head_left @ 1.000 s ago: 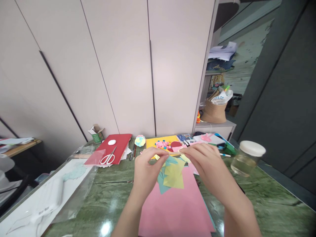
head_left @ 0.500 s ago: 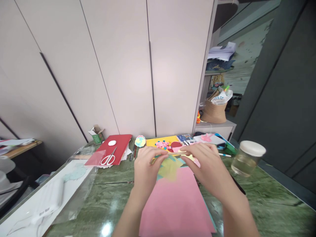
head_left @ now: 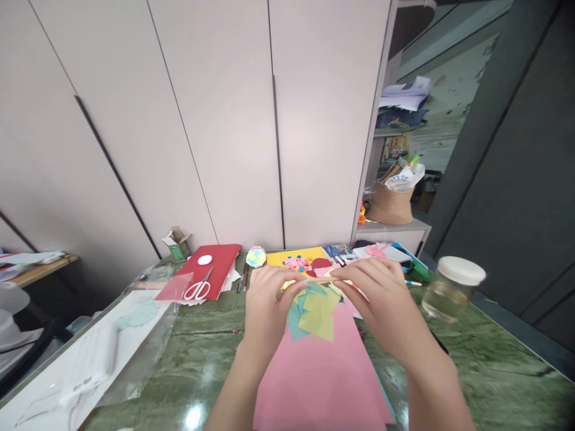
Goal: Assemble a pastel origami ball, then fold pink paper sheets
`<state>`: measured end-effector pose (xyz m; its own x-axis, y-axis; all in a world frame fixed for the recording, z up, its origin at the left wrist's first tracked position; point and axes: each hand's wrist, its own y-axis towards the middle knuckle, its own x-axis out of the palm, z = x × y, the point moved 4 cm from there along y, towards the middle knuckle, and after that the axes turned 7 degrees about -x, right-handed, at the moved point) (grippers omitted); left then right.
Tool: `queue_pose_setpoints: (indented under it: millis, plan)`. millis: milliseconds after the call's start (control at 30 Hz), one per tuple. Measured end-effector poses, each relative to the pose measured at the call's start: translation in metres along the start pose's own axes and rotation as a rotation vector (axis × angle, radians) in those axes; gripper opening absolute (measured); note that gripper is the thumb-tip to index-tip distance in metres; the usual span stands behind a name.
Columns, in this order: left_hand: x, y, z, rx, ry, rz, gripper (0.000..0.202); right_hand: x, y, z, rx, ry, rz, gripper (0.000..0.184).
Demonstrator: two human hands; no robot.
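My left hand (head_left: 268, 305) and my right hand (head_left: 376, 299) are raised above a green marble table (head_left: 202, 353). Both pinch the ends of a thin pale stick (head_left: 320, 278) held level between them. Yellow and teal paper squares (head_left: 317, 310) hang from the stick, just above a large pink sheet (head_left: 323, 377) lying on the table. The fingertips of both hands are pressed together on the stick.
White scissors (head_left: 197, 289) lie on a red folder (head_left: 211, 269) at the back left. A yellow sheet with pink cut-outs (head_left: 294, 259) sits behind my hands. A lidded glass jar (head_left: 451, 288) stands at the right. A plastic sleeve with white paper (head_left: 103, 347) lies at the left.
The paper squares swung up and blurred half a second ago, then dropped back to hang below the stick. Both hands stay in nearly the same place.
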<state>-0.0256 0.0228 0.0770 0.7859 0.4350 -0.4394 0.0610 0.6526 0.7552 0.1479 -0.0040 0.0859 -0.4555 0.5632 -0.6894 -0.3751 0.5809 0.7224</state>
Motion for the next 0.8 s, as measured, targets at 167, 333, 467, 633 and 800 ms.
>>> queue_pose_setpoints:
  millis: [167,333,467,633,800]
  plan:
    - [0.0001,0.0002,0.0003,-0.006,-0.009,-0.007,0.009,-0.0011,0.0009,-0.0017,0.006,0.001,0.017,0.015]
    - [0.0021,-0.0001,-0.0030,-0.075,-0.068,-0.058,0.009,-0.0023,0.0007,-0.0012,-0.009,0.001,0.068,0.010]
    - [0.0048,-0.0003,-0.0059,-0.160,-0.126,-0.109,0.006,-0.0038,0.0001,-0.0008,-0.033,-0.045,0.119,0.008]
    - [0.0076,-0.0011,-0.0068,-0.222,-0.186,-0.108,0.008,-0.0052,0.0008,-0.0017,-0.052,-0.069,0.176,0.008]
    - [0.0093,-0.0031,-0.0062,-0.249,-0.253,-0.077,0.009,-0.0077,0.0020,-0.0045,-0.057,-0.081,0.249,0.008]
